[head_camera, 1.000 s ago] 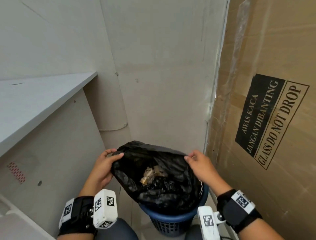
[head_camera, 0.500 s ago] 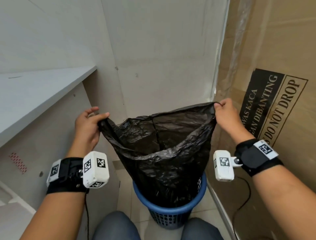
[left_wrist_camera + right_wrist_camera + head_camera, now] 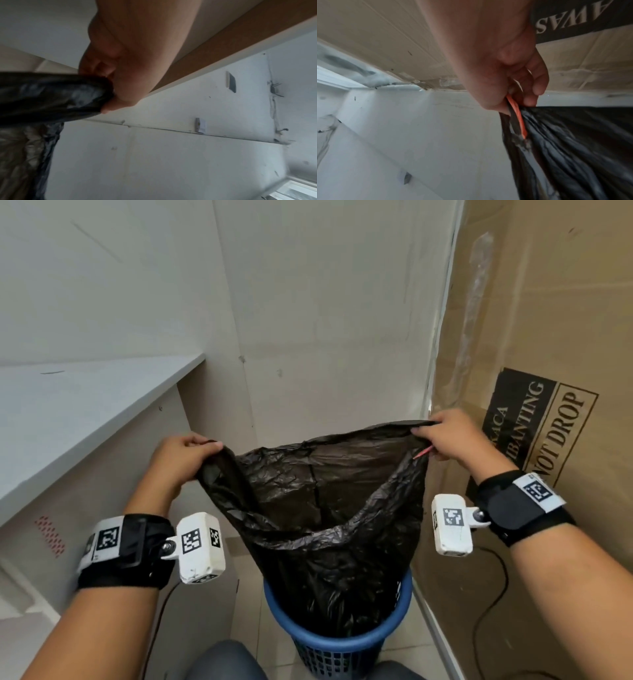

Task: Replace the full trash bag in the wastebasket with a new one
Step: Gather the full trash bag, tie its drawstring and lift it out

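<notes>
Left hand [image 3: 181, 460] and right hand [image 3: 452, 436] each pinch the rim of the crinkled black plastic trash bag [image 3: 325, 525], its mouth spread wide, its bottom inside the round blue plastic wastebasket [image 3: 337, 645].

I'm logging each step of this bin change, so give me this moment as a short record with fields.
left hand: pinches the left edge of the bag's mouth
right hand: pinches the right edge, with an orange strip between its fingers
trash bag: black, mouth stretched open, raised, lower part inside the basket
wastebasket: blue, on the floor
surroundings: cardboard box to the right, white counter to the left
new bag: not in view
</notes>
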